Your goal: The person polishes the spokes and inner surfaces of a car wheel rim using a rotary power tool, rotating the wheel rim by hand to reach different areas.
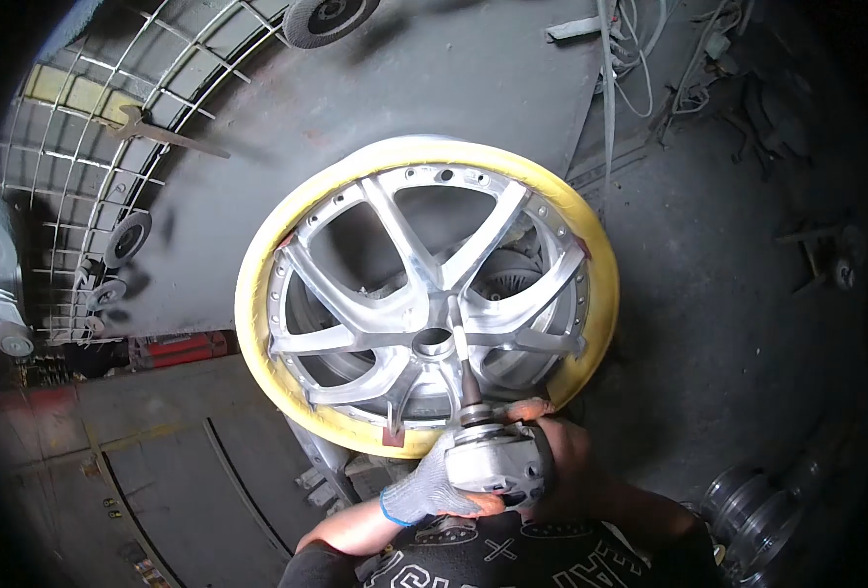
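Note:
A silver multi-spoke wheel [399, 255] lies face up, its outer rim wrapped in yellow tape [248, 284]. My left hand [432, 487], in a grey glove with a blue cuff and orange fingertips, is wrapped round the left side of a power tool [497, 465]. On the tool's other side, my right hand [542, 421] is closed round its body, partly hidden by the tool and shadow. A long narrow shaft with a pale tip [459, 328] points from the tool onto the spokes beside the centre hole.
A wire rack [81, 152] at the upper left holds a wrench [164, 134] and abrasive discs [128, 239]. Red equipment [181, 350] lies at the left. Cables [640, 59] hang at the upper right. Shiny round metal parts [755, 514] stand at the lower right.

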The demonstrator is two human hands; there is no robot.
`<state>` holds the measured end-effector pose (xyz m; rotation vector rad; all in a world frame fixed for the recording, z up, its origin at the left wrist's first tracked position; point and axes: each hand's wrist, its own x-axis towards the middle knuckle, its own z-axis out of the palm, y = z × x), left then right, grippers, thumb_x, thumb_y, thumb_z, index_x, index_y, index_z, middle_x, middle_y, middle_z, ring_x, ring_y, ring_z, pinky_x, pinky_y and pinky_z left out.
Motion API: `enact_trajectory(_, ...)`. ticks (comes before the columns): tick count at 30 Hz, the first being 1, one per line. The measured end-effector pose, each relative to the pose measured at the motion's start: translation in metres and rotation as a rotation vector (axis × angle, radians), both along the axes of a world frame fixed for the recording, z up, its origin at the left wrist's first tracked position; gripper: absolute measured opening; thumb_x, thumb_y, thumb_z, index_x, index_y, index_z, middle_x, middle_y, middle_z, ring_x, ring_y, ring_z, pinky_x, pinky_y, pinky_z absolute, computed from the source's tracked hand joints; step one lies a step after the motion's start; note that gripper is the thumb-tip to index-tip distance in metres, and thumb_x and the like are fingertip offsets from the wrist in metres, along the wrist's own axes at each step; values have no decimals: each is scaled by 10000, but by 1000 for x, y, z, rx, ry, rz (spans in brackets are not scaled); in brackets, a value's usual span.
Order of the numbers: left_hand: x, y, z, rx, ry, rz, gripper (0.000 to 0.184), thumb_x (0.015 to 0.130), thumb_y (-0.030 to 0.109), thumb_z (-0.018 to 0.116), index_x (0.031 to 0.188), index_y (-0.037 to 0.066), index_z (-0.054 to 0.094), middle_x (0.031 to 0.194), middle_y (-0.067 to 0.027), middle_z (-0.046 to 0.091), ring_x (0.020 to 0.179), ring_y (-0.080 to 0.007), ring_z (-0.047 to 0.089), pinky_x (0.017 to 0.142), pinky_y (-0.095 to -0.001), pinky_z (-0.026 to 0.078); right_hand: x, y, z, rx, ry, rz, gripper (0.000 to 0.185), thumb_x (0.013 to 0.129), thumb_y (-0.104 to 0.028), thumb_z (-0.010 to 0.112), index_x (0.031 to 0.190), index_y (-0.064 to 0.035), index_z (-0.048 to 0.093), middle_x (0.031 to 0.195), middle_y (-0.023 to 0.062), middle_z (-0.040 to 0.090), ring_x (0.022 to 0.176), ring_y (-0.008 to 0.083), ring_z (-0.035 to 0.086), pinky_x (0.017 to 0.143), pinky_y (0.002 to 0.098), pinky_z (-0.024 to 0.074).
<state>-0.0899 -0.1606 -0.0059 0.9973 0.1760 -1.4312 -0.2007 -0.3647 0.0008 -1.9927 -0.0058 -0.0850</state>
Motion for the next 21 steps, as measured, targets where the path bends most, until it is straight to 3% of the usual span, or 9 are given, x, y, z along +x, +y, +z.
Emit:
enact_trajectory(3,9,-7,-3,17,249,102,714,632,-17,814,1287,11,532,1022,-61,670,889,-142,653,742,-287,546,15,-4,8,-5,-71,11,874,629,-341,867,1226,122,428,1012,243,591,873,406,639,779,430,538)
enact_trajectory(4,15,-10,3,-58,53,48,699,641,-22,807,1283,9,532,1016,-58,667,881,-143,654,716,-282,546,20,-2,8,-20,-81,-25,855,633,-328,868,1221,119,437,1005,240,593,868,404,641,779,430,536)
enact_trajectory(8,24,-21,-23,-220,-223,39,697,656,-47,781,1297,-23,509,997,-87,663,714,-146,637,579,-250,500,41,-2,15,-6,-151,-106,784,654,-294,864,1200,109,470,982,232,595,858,392,645,770,432,535)
enact_trajectory(11,34,-28,12,217,248,304,700,659,-31,788,1297,-31,501,988,-100,660,685,-156,635,563,-257,500,38,2,5,-10,-131,-136,789,659,-295,862,1205,114,468,969,225,596,852,386,648,771,419,537)
enact_trajectory(12,34,-14,-6,7,402,223,716,652,-13,807,1300,-17,504,997,-95,660,720,-154,642,593,-260,512,37,4,1,-12,-124,-145,790,661,-295,862,1207,116,467,965,223,597,850,384,650,771,415,537)
enact_trajectory(15,21,-24,5,-336,23,33,738,626,20,856,1286,19,527,1009,-77,660,707,-126,640,584,-242,509,28,3,-7,-17,-161,-156,869,622,-300,880,1254,105,441,986,220,595,889,389,647,802,437,532)
enact_trajectory(16,5,-26,9,-241,-185,62,684,625,18,854,1238,22,552,958,-63,661,639,-108,612,525,-231,475,15,2,-12,-93,-135,-81,819,629,-314,877,1224,80,473,1039,219,611,888,373,661,782,426,542)
enact_trajectory(19,3,-22,18,-92,-382,-107,516,629,19,843,1091,34,614,811,-5,645,609,-65,589,524,-220,464,-7,-3,-17,-142,-43,69,959,556,-349,892,1295,55,434,1074,216,571,974,415,626,859,497,517)
enact_trajectory(21,4,-19,-5,-196,-224,-60,478,632,34,840,1056,38,621,760,16,627,597,-60,585,535,-224,469,-4,-6,-16,-11,-74,16,926,572,-360,886,1269,68,451,1058,218,570,939,401,634,811,468,535)
